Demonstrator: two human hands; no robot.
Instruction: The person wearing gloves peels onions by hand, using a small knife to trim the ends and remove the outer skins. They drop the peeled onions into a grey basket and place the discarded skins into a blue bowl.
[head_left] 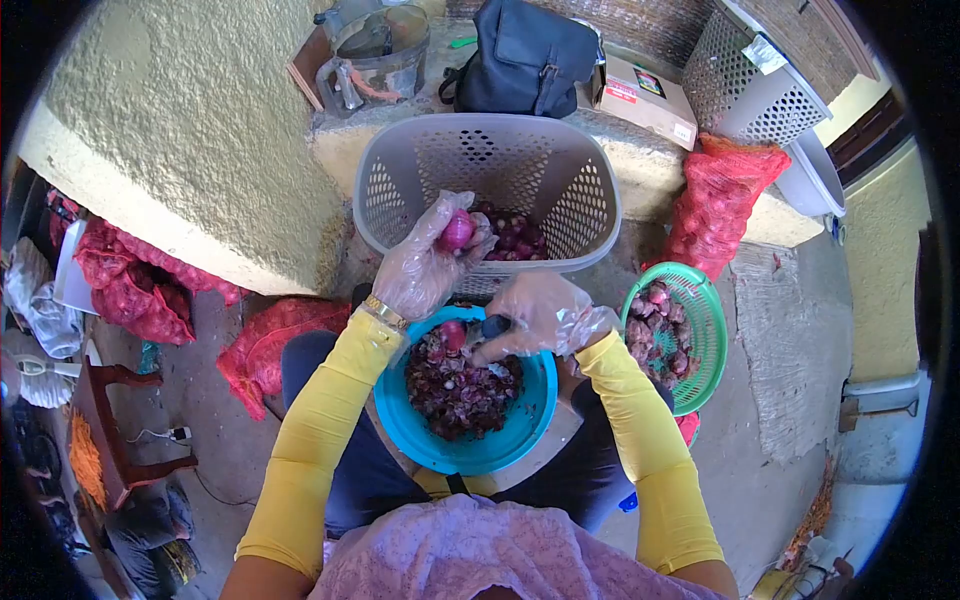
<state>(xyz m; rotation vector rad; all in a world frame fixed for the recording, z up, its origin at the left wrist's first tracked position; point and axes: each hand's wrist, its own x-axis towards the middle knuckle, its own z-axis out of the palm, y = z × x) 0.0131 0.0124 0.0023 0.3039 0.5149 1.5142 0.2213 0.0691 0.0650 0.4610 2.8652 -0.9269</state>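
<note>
My left hand, in a clear plastic glove, holds a shiny, peeled red onion over the near rim of the grey basket. Inside that basket lies a pile of red onions. Gloved as well, my right hand is closed around a small knife; its dark handle shows, while the blade is hard to make out. Below both hands, between my knees, sits a blue basin full of onion skins. One more red onion rests on those skins.
At my right, a green basket contains unpeeled onions. Red mesh sacks stand at the right and lie at the left. On the ledge ahead are a black backpack, a cardboard box and a bucket.
</note>
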